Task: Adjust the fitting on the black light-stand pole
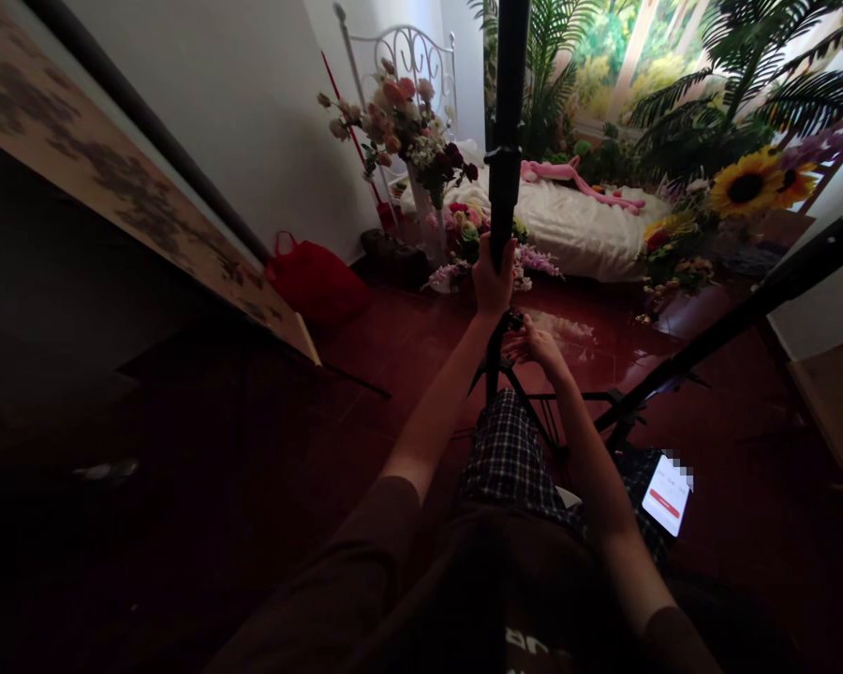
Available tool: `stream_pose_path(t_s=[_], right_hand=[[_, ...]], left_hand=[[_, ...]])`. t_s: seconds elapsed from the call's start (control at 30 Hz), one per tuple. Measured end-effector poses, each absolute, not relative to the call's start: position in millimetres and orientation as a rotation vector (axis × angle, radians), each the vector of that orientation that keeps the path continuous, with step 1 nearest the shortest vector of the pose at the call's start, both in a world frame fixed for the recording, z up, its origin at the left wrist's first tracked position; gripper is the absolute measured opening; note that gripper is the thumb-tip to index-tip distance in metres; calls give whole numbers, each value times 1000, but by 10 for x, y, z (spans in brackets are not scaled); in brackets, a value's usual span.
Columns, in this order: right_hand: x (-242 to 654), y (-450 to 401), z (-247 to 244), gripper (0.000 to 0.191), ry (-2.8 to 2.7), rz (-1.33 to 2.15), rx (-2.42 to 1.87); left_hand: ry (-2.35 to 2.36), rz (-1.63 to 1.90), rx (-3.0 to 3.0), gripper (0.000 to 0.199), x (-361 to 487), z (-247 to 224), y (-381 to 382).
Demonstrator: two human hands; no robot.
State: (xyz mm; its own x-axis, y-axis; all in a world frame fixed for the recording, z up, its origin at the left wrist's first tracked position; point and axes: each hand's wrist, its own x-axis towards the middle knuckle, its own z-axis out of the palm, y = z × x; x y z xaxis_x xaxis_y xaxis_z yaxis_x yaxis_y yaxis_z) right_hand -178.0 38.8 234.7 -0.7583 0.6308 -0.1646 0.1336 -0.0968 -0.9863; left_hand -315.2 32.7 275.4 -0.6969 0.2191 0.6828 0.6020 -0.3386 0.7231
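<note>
A black pole [506,122] rises upright in front of me, with dark tripod legs spreading near the floor. My left hand [494,279] is wrapped round the pole. Just below it, my right hand [534,344] has its thumb and fingertips at a small dark knob [512,320] on the pole's side; its other fingers are partly spread. A second black pole [717,328] slants from the lower middle up to the right. On my right thigh lies a phone [666,498] with its screen lit.
Flower bunches [407,122] stand by a white-covered bed [576,229] with a pink plush toy [583,183]. A red bag [319,285] sits by the wall, beside a slanted picture panel [147,187]. Sunflowers [745,185] and palms are at right, above a wooden surface [835,402].
</note>
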Motion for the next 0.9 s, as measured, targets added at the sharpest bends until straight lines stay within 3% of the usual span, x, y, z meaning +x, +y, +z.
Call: stream_pose_path(t_s=[0.13, 0.3, 0.47, 0.67, 0.9], right_hand=[[-1302, 354, 2380, 39, -1591, 2019, -766], [-563, 509, 2248, 29, -1187, 1808, -871], [83, 734, 2178, 21, -814, 1587, -977], [469, 785, 2131, 24, -659, 1416, -982], [691, 796, 2001, 35, -713, 1292, -1064]], left_hand=[[-1788, -2001, -905, 44, -2875, 2501, 139], [-1913, -1932, -858, 55, -2425, 2074, -138], [-1941, -1887, -879, 53, -1875, 1862, -171], [-1661, -2180, -1414, 37, -1190, 1957, 357], [-1626, -2219, -2020, 41, -571, 2024, 1298]])
